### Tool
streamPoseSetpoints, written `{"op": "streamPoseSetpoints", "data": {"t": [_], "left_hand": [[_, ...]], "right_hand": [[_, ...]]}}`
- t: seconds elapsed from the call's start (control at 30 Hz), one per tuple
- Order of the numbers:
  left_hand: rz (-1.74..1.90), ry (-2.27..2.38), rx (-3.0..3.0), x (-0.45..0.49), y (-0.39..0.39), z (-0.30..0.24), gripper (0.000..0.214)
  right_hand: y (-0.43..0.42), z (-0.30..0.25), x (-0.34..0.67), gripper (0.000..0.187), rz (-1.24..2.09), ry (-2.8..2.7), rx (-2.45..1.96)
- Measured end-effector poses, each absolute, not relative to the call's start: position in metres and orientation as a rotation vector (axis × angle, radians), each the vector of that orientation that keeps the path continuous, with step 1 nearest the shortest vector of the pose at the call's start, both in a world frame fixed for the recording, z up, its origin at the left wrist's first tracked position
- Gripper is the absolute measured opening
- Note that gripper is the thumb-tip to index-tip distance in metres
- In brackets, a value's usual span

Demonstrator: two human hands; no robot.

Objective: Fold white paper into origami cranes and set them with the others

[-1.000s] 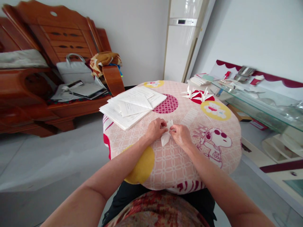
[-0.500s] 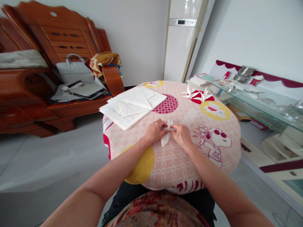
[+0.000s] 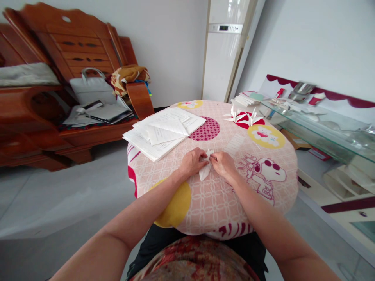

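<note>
A small folded piece of white paper (image 3: 204,171) lies on the round table (image 3: 216,203), which has a pink patterned cloth. My left hand (image 3: 191,162) pinches the paper's left side with curled fingers. Facing it, my right hand (image 3: 223,165) pinches the right side, so the fingertips of both meet over the fold. The paper's upper tip (image 3: 209,152) sticks out between the hands and its lower point juts toward me.
A stack of white paper sheets (image 3: 164,130) lies at the table's far left. Two folded paper cranes (image 3: 244,116) stand at the far right. A wooden bench (image 3: 67,86) with a bag stands to the left, a glass shelf (image 3: 319,125) to the right.
The hands have shifted only slightly on the paper. My fingertips have drawn a little closer together over the fold, and less of the upper tip shows.
</note>
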State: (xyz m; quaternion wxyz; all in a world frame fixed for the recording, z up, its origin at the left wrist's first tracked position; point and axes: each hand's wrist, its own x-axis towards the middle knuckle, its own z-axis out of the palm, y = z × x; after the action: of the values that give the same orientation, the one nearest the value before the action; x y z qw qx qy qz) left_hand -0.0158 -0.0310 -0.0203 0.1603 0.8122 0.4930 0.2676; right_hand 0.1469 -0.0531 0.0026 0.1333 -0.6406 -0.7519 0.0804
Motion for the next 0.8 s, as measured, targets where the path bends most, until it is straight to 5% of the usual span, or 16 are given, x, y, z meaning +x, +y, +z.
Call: {"op": "streamPoseSetpoints", "data": {"t": [0.8], "left_hand": [[0.769, 1.393, 2.291, -0.017, -0.032, -0.017, 0.016]], "right_hand": [[-0.025, -0.009, 0.149, 0.018, 0.184, -1.839, -1.901]]}}
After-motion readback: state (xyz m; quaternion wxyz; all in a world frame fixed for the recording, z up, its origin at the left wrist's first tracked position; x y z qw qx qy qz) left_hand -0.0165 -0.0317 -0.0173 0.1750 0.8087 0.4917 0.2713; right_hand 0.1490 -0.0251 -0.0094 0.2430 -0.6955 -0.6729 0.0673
